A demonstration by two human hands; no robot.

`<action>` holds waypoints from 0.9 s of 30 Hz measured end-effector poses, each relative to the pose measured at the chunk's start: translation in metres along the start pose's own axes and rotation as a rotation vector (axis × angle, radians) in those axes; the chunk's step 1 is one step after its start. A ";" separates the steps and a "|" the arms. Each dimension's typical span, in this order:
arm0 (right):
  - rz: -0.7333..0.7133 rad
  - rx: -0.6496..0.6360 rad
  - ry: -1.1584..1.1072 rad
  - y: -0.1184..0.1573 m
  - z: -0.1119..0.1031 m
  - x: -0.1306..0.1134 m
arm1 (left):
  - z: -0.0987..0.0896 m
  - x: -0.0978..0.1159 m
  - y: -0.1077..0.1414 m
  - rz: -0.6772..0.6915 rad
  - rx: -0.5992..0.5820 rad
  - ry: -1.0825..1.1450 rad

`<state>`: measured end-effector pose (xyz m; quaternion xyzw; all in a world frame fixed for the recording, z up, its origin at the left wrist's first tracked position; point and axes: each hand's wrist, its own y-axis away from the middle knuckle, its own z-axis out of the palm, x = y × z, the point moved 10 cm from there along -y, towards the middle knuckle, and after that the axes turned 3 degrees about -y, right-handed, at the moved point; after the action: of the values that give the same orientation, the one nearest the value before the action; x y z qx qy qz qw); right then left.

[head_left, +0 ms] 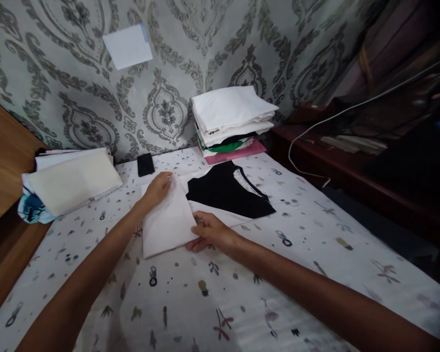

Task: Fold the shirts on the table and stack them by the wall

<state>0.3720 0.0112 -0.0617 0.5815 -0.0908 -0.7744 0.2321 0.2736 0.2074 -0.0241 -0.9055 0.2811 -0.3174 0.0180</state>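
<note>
A white and black T-shirt (165,220) lies on the patterned bedsheet, its white lower part folded over toward the black neck end at the right. The neck opening and a black shoulder section are flat on the sheet. My left hand (158,188) grips the far edge of the folded white part, fingertips curled at its corner. At the near right edge of that fold, my right hand (212,232) pinches the cloth between thumb and fingers. Some of the fingers are hidden under the fabric.
A stack of folded clothes (234,110) stands by the wall, white on top, pink at the bottom. Another folded pile (75,181) sits at left beside a wooden board (7,161). A black phone-like object (145,165) lies near the wall. A white cable (337,113) hangs at right.
</note>
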 end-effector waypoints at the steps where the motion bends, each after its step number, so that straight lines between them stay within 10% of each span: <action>1: 0.000 -0.009 0.005 -0.001 0.000 0.001 | 0.000 -0.001 0.001 0.014 0.020 -0.027; 27: 0.014 -0.032 0.006 -0.001 -0.001 0.001 | 0.024 0.003 -0.054 0.068 -0.164 -0.140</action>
<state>0.3727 0.0120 -0.0631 0.5794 -0.0817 -0.7723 0.2472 0.3168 0.2478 -0.0305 -0.9137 0.3349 -0.2286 -0.0259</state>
